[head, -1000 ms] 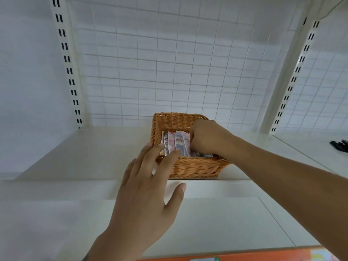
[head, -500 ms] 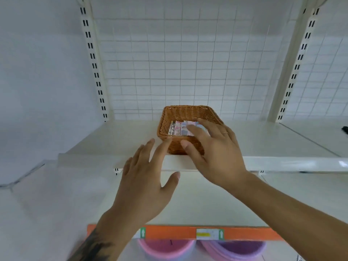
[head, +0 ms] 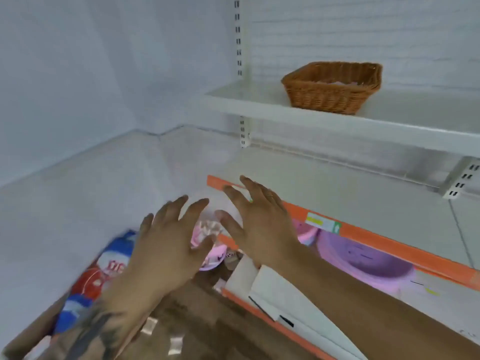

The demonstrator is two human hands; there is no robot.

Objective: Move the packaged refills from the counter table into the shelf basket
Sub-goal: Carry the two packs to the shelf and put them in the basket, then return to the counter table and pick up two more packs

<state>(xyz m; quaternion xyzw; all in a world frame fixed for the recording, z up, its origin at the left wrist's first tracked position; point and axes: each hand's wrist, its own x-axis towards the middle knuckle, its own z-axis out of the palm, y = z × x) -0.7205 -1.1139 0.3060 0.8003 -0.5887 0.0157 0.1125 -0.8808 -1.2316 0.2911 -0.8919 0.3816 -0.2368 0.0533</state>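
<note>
Hands filled the middle of the view, both empty and both held out with fingers spread and straight. The left hand (head: 168, 242) hung palm down over a pink package (head: 207, 231) that showed between its fingers and thumb, though the blur made it impossible to tell whether hand and package touched. The right hand (head: 259, 224) hovered just beside it, palm down as well, its fingertips (head: 245, 180) in front of the orange strip (head: 389, 242) along the front edge of a lower shelf; it gripped nothing. The basket (head: 330, 97), brown and woven, stood on the white upper shelf (head: 259, 102) at the upper right, well apart from both hands, and something pale lay inside it, too faint to make out as refills. Below the left forearm lay a blue, red and white bag (head: 104, 263), tilted along the left edge of a brown surface (head: 207, 320). Under the orange strip sat a purple tub (head: 363, 258), with a pink tub (head: 306, 229) just beside it and partly hidden by the right wrist. White flat sheets (head: 275, 287) rested under the right forearm, against the orange edge. A slotted white upright (head: 239, 40) ran up the back wall to the left of the basket. The whole picture was smeared.
</note>
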